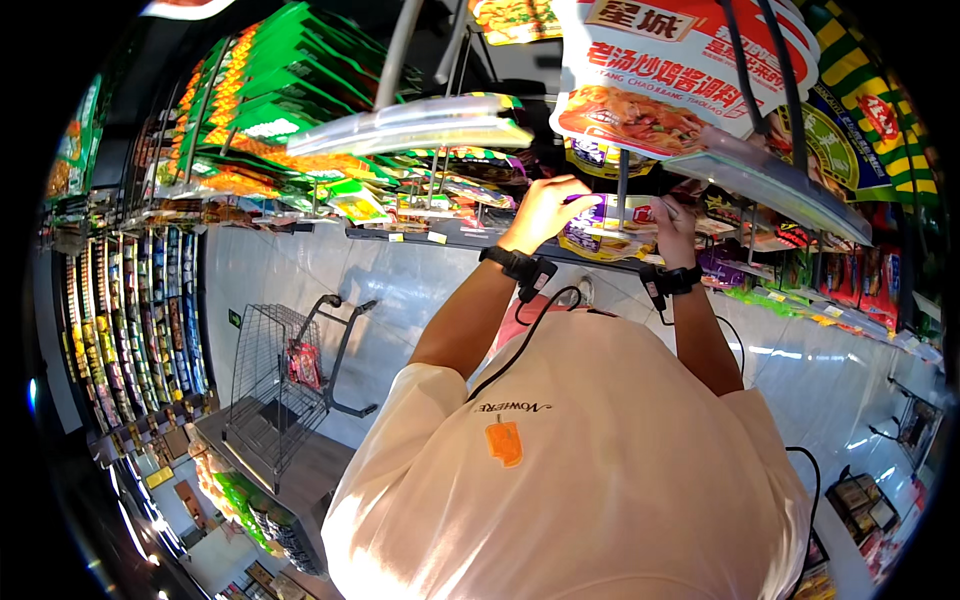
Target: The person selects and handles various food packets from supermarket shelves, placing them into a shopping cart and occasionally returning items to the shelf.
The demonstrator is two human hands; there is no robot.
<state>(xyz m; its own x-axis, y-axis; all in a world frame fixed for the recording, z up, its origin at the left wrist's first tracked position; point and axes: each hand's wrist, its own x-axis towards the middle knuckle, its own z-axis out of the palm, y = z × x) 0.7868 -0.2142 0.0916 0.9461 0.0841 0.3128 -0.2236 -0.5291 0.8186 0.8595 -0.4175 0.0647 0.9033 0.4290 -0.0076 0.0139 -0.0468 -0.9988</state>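
Note:
My left hand (546, 212) and my right hand (676, 229) are at a purple and yellow food packet (592, 229) on a metal display hook of the shelf. The left thumb and fingers pinch its upper left edge, and the right hand is at its right edge. The hook's rod passes in front of the packet. A similar packet (609, 159) hangs just behind it. Above them a large red and white sauce packet (652, 82) hangs, partly crossed by dark hooks. Both wrists wear black straps with small devices and cables.
Green packets (300, 75) hang at the upper left, and blue and yellow ones (840, 142) at the upper right. Clear label holders (772, 187) jut out above my hands. A wire shopping cart (274, 390) with a red packet inside stands on the floor at left, beside a grey counter (311, 480).

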